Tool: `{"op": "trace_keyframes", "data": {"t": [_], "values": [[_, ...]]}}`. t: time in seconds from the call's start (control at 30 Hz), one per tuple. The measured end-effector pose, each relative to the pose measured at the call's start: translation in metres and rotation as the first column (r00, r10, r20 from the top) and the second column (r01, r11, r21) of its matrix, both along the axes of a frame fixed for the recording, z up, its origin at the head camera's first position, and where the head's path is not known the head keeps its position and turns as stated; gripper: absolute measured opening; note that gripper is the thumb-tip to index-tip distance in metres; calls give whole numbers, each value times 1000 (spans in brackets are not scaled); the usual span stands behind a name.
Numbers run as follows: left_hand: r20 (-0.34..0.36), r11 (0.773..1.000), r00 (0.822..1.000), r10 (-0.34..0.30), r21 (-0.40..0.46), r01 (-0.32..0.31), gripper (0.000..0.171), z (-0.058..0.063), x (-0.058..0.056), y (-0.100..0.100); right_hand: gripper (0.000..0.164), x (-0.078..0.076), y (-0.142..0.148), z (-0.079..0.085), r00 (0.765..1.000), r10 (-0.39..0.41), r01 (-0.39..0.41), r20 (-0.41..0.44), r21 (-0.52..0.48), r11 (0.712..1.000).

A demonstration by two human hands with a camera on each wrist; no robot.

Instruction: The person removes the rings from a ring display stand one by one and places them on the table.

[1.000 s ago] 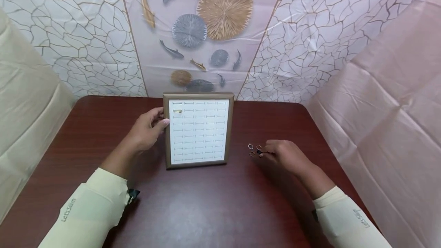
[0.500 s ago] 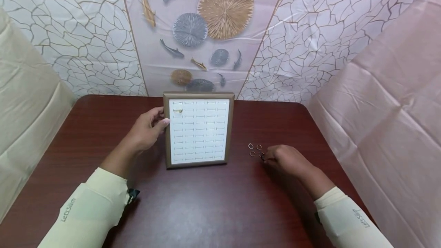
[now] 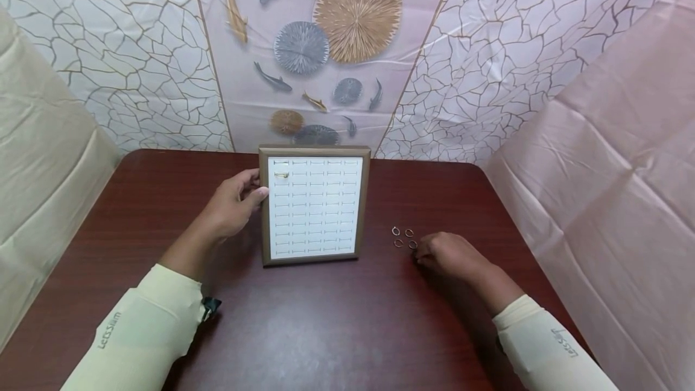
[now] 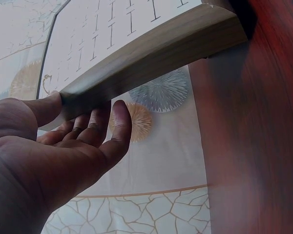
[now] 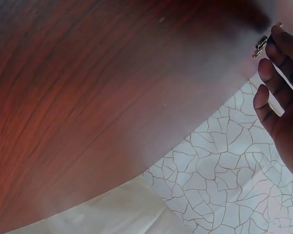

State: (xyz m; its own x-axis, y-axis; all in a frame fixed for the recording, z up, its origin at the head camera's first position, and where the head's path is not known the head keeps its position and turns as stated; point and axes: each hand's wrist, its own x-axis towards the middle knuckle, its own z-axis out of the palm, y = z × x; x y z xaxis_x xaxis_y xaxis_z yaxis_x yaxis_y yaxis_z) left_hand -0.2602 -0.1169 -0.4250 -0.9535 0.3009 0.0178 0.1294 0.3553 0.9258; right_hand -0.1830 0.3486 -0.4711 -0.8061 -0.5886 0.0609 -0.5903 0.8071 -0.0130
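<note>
My left hand [image 3: 230,204] grips the left edge of a ring display board [image 3: 315,210], thumb at the front and fingers behind it. The board stands tilted up on the table, with a brown wood frame and a white slotted face. A gold ring [image 3: 281,175] sits in a slot near its upper left. At the right, my right hand [image 3: 447,255] is low over the table, its fingertips pinching a small dark thing [image 3: 415,254], mostly hidden. Just beside those fingertips lie several rings, among them a silver ring [image 3: 396,231]. In the right wrist view, the rings [image 5: 260,46] show past the fingers.
The dark red-brown table [image 3: 320,324] spreads under both arms. A patterned cloth [image 3: 304,77] hangs behind its far edge, and plain cloth walls [image 3: 608,155] close in both sides. A small black device [image 3: 210,308] is strapped at the left sleeve.
My right hand has drawn slightly back toward me with the small dark thing, uncovering the nearest right ring. The left hand and board hold their place.
</note>
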Motion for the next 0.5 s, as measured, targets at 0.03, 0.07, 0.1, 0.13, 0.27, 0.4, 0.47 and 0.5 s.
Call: {"op": "trace_keyframes", "data": {"t": [0.03, 0.07, 0.1, 0.13, 0.27, 0.4, 0.47, 0.5], "values": [[-3, 1000, 1000, -1, 1, 1, 54, 0, 0, 0, 20, 0, 0, -1, 1000, -2, 2, 4, -1, 1000], [-4, 1000, 1000, -3, 1, 3, 55, 1, 1, 0, 20, 0, 0, -1, 1000, -6, 7, 9, -3, 1000], [-4, 1000, 1000, -4, 0, 4, 55, 0, 1, 0, 20, 0, 0, -2, 1000, -12, 12, 12, -4, 1000], [-5, 1000, 1000, -6, -2, 6, 55, 0, 1, 0, 18, 0, 0, -3, 1000, -17, 17, 17, -7, 1000], [-10, 1000, 1000, -8, -13, 7, 54, -1, 0, -1, 13, 1, 1, -5, 999, -29, 29, 32, -17, 999], [-5, 1000, 1000, -7, -19, 6, 53, -1, 0, -1, 13, 2, 2, -4, 999, -26, 27, 26, -21, 999], [1, 1000, 1000, -7, -18, 7, 54, -1, 0, -2, 14, 2, 2, -2, 1000, -20, 20, 13, -25, 999], [4, 1000, 1000, -8, -19, 8, 54, 0, 0, -2, 14, 2, 2, 0, 1000, -21, 21, 9, -30, 999]]}}
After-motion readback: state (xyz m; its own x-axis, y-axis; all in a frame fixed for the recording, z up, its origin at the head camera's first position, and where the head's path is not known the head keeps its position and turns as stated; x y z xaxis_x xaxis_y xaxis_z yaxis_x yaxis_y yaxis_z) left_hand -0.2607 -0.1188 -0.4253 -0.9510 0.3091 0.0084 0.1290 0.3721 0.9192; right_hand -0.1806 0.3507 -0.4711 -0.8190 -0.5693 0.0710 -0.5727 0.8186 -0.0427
